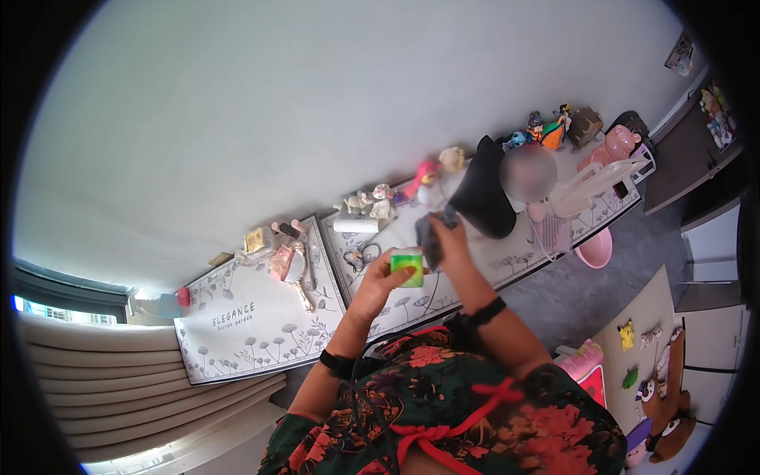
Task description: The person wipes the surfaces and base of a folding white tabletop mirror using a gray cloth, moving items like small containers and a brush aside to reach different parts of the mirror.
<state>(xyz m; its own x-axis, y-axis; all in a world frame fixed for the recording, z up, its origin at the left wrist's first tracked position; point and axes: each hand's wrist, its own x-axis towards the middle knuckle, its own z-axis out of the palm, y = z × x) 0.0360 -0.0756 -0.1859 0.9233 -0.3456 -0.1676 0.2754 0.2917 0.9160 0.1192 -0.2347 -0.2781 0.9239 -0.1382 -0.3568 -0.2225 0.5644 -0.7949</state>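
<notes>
My left hand (380, 282) is closed on a small green and yellow packet (407, 269) with a white top, held over the table. Beside it on the right, my right hand (451, 240) grips a dark grey cloth (428, 237), slightly blurred. Beneath both hands lies a white table mat with a grey flower print (409, 309). A coiled dark cable (363, 256) rests on the mat just left of my hands. Behind it are a white roll (356, 225) and small white animal figurines (381, 202).
At left, an ornate hand mirror (297, 267) lies near small cosmetics bottles (289, 230). A black hat (490, 190) stands right of my hands, with a pink bear figure (620, 142) farther right. A pink basin (595, 248) sits beyond the table's edge. Plush toys (671, 424) lie at lower right.
</notes>
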